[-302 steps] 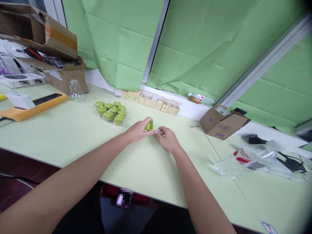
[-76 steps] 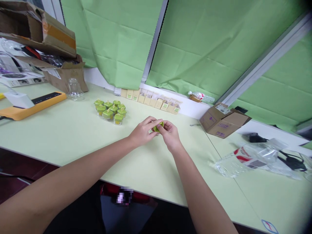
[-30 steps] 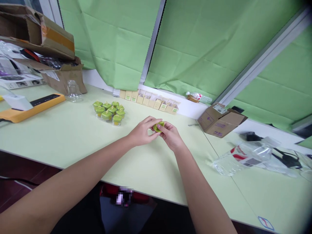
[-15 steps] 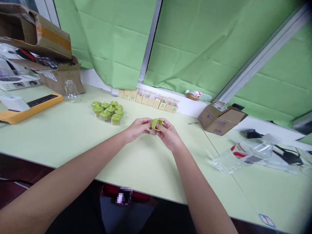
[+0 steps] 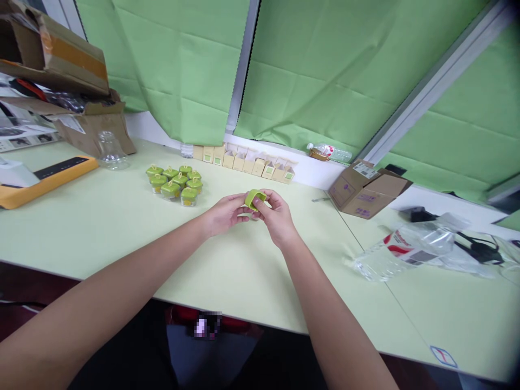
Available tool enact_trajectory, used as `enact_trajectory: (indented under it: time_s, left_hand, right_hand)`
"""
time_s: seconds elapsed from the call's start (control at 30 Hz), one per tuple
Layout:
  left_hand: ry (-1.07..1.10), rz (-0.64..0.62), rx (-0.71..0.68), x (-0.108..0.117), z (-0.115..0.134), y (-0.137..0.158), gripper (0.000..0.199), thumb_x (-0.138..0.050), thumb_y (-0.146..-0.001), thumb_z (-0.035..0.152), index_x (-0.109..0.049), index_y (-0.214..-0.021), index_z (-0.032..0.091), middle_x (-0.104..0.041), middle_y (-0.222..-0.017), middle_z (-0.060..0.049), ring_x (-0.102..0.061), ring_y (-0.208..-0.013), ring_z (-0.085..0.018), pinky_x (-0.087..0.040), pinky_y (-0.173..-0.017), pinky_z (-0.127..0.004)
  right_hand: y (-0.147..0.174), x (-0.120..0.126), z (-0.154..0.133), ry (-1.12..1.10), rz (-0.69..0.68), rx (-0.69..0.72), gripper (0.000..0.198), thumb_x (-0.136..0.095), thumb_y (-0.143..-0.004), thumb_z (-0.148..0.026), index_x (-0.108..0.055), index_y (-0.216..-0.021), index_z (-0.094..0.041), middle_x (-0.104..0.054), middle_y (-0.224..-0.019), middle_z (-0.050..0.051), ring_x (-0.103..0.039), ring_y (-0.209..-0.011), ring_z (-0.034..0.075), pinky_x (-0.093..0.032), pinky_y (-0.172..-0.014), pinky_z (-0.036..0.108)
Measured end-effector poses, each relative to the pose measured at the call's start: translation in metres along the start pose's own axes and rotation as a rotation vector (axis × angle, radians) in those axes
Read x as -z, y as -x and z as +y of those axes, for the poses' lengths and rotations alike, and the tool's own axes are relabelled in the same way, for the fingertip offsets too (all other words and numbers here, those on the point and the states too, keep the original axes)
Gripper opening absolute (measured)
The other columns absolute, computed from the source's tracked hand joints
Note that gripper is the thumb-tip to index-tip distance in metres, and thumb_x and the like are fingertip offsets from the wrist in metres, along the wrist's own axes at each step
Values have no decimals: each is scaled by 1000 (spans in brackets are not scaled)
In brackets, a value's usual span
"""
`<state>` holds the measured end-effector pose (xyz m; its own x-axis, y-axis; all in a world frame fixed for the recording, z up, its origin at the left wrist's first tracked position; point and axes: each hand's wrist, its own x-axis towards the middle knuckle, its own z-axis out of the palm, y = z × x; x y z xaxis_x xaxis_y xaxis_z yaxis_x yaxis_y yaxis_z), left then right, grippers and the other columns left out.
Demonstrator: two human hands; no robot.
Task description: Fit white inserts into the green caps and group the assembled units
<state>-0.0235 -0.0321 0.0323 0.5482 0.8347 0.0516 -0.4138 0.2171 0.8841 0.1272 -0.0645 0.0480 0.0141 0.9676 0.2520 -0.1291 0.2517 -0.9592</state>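
Observation:
Above the middle of the table, my right hand [image 5: 277, 218] pinches a hollow lime-green lid [image 5: 251, 198] between thumb and fingers, its open underside turned partly toward me. My left hand [image 5: 226, 215] meets the lid's left edge with thumb and fingertips, the lower fingers curled beneath. Whether a clear container is also between the hands is hard to make out. To the left, several small clear jars with green lids [image 5: 170, 189] stand in a close group, a loop on top of each lid.
Small open cardboard boxes [image 5: 239, 160] line the back wall. A large clear bottle [image 5: 406, 250] lies to the right, near a brown carton [image 5: 365, 190]. On the left are a yellow-and-black device [image 5: 52, 176], a clear glass-like vessel [image 5: 111, 151] and stacked cardboard boxes [image 5: 97, 127].
Both hands have shifted slightly left in view with the green lid, which has tilted so more of its inside shows. The whole scene has also slid a little left.

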Motion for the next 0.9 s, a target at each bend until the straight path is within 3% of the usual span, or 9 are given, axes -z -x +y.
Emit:
enact_trajectory:
  time_s: [0.13, 0.23, 0.3, 0.37, 0.47, 0.57, 0.7, 0.8, 0.9]
  left_hand:
    - [23, -62, -9, -4, 0, 2, 30, -69, -83, 42, -73, -104, 20, -68, -105, -7, -63, -85, -16, -47, -70, -26]
    - [1, 24, -70, -3, 0, 0, 28, -71, -81, 39, -74, -99, 18, -69, -108, -8, -63, -88, -17, -48, -73, -26]
    - [3, 148, -124, 1, 1, -2, 25, -75, -76, 34, -74, -94, 17, -69, -107, -8, -62, -90, -16, -47, -74, -24]
    - [20, 265, -175, 6, 4, -5, 25, -77, -72, 31, -74, -92, 16, -70, -105, -7, -61, -90, -15, -47, -73, -24]
    - [24, 371, -217, 15, 6, -9, 28, -78, -69, 33, -74, -91, 16, -71, -101, -8, -61, -86, -14, -47, -72, -24]
    - [-1, 430, -215, 23, 5, -13, 32, -80, -66, 37, -74, -90, 15, -71, -97, -8, -61, -83, -14, -47, -70, -25]
    - [-53, 467, -193, 29, 1, -16, 36, -81, -65, 42, -74, -89, 16, -71, -93, -8, -62, -80, -15, -47, -68, -26]
    - [-120, 482, -205, 31, 0, -18, 39, -79, -67, 46, -74, -89, 15, -71, -94, -8, -63, -81, -16, -47, -69, -28]
    - [-186, 499, -228, 33, 0, -18, 41, -77, -68, 51, -75, -89, 15, -72, -94, -9, -64, -82, -17, -48, -71, -29]
  right_hand:
    - [0, -3, 0, 76, 1, 25, 34, -77, -71, -42, -64, -96, -24, -61, -96, 0, -56, -64, 10, -48, -54, 25]
    - [-2, 0, 4, 242, 9, 73, 40, -72, -76, -48, -62, -108, -25, -62, -101, 3, -58, -71, 14, -48, -55, 27]
    - [-3, 7, 9, 471, 52, 151, 45, -65, -81, -52, -61, -117, -25, -61, -113, 8, -61, -89, 20, -53, -69, 33]
    - [-3, 15, 15, 789, 89, 209, 50, -59, -86, -52, -59, -125, -22, -54, -130, 14, -53, -118, 29, -50, -91, 42]
    - [-1, 25, 27, 1183, -61, 107, 55, -59, -88, -43, -51, -137, -19, -46, -143, 19, -38, -135, 35, -36, -107, 50]
    - [1, 28, 37, 1307, -219, 28, 46, -48, -93, -30, -49, -138, -20, -58, -129, 17, -52, -122, 32, -40, -101, 46]
    - [-3, 25, 38, 1228, -126, 97, 34, -50, -89, -24, -60, -121, -21, -65, -111, 13, -61, -100, 26, -46, -89, 39]
    - [-8, 23, 33, 889, -16, 67, 32, -59, -80, -27, -61, -112, -24, -65, -104, 6, -61, -81, 19, -49, -77, 34]
    - [-12, 22, 26, 506, 33, -11, 37, -69, -71, -32, -61, -106, -24, -66, -103, 4, -62, -78, 16, -50, -73, 32]
